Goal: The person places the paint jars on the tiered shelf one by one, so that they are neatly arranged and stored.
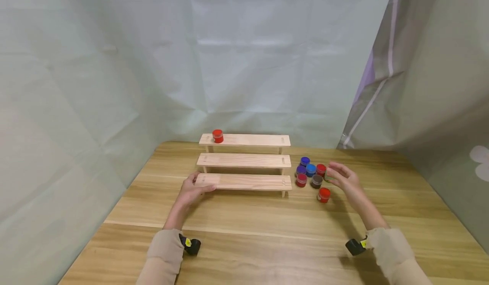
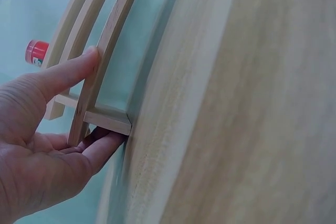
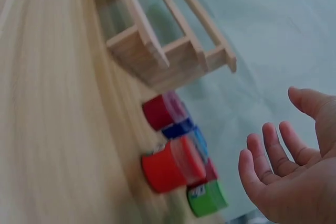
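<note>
My left hand [image 1: 191, 191] holds the left end of the lowest board of a three-tier wooden display stand [image 1: 244, 182], thumb on the board's front edge, fingers behind and under the end. On the top tier, near its left end, sits a red paint jar [image 1: 217, 137]. My right hand [image 1: 347, 179] hovers with nothing in it, fingers spread and slightly bent, beside the cluster of jars to the stand's right. Nearest it are a green jar [image 3: 207, 199], mostly hidden by the fingers in the head view, and a dark red jar [image 1: 321, 169]. An orange-red jar [image 1: 324, 195] stands in front.
Blue jars [image 1: 311, 170], a crimson jar [image 1: 301, 180] and a dark brown jar [image 1: 316, 181] stand close together on the wood-grain table [image 1: 244, 242]. Pale cloth sheets [image 1: 248, 64] hang behind and along both sides of the table.
</note>
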A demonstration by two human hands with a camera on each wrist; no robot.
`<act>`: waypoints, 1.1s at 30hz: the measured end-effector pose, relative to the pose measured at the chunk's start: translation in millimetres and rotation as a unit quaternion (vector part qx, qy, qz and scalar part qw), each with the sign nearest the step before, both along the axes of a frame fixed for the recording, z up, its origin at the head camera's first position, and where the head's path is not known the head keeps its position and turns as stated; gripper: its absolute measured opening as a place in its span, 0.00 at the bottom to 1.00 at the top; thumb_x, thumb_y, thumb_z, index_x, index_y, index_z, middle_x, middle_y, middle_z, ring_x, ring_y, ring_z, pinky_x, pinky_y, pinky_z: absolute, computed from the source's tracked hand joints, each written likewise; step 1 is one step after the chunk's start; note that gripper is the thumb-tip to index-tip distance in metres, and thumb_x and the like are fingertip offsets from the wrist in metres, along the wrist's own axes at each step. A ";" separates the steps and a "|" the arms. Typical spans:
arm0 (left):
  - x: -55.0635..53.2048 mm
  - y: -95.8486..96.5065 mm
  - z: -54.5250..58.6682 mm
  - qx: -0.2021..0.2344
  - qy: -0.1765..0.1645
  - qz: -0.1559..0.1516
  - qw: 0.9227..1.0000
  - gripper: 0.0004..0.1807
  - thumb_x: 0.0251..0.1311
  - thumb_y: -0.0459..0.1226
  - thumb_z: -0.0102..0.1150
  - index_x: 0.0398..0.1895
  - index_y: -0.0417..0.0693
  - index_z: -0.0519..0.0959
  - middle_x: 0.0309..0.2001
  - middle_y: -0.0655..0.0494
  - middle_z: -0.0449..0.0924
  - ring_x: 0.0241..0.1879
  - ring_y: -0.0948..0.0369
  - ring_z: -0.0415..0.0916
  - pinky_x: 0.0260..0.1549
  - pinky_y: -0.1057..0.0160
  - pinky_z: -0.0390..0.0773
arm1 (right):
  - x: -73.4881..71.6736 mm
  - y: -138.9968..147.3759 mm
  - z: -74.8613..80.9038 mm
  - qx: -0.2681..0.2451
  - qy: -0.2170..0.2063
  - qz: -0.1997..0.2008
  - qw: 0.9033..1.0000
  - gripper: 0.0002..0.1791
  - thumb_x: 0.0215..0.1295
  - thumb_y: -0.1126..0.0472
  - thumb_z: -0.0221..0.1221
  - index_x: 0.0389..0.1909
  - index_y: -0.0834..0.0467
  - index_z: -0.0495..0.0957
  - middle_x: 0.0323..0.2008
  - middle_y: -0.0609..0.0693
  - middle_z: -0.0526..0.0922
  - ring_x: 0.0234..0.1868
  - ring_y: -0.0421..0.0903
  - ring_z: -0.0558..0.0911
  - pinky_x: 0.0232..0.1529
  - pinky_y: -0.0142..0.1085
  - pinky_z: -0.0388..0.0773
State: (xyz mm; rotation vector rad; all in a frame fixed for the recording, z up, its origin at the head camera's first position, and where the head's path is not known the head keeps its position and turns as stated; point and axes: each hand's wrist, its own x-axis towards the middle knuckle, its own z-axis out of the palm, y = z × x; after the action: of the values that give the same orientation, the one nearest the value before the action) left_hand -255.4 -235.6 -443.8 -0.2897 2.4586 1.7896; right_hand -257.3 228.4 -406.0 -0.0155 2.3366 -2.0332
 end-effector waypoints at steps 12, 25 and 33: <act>-4.5 -1.3 -0.8 0.002 -0.005 -0.008 1.000 0.54 0.53 0.37 0.71 0.76 0.34 0.45 0.76 0.32 0.44 0.75 0.39 0.45 0.74 0.43 0.51 | 6.3 12.4 -17.9 0.018 -0.027 -0.011 0.999 0.36 0.71 0.52 0.56 0.70 0.68 0.56 0.41 0.24 0.74 0.43 0.22 0.76 0.55 0.24 0.76; -4.1 -2.5 -0.6 0.018 -0.003 -0.003 1.000 0.55 0.52 0.37 0.71 0.76 0.35 0.45 0.76 0.32 0.44 0.75 0.41 0.47 0.74 0.44 0.50 | 1.4 10.9 -36.2 0.043 -0.050 -0.015 0.998 0.35 0.70 0.56 0.57 0.70 0.68 0.57 0.62 0.55 0.73 0.41 0.20 0.75 0.48 0.21 0.75; -4.8 -2.0 -3.2 0.009 -0.004 -0.007 1.000 0.55 0.52 0.37 0.71 0.76 0.34 0.44 0.75 0.31 0.46 0.73 0.40 0.49 0.73 0.44 0.52 | 4.3 7.8 -49.1 0.072 -0.052 0.009 0.996 0.35 0.67 0.56 0.59 0.70 0.67 0.59 0.69 0.67 0.64 0.43 0.19 0.73 0.48 0.17 0.70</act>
State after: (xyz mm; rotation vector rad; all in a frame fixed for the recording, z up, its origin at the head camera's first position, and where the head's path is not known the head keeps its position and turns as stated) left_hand -260.2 -237.6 -447.0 -0.2770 2.4306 1.8013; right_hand -253.1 236.3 -455.1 0.0723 2.4033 -1.8070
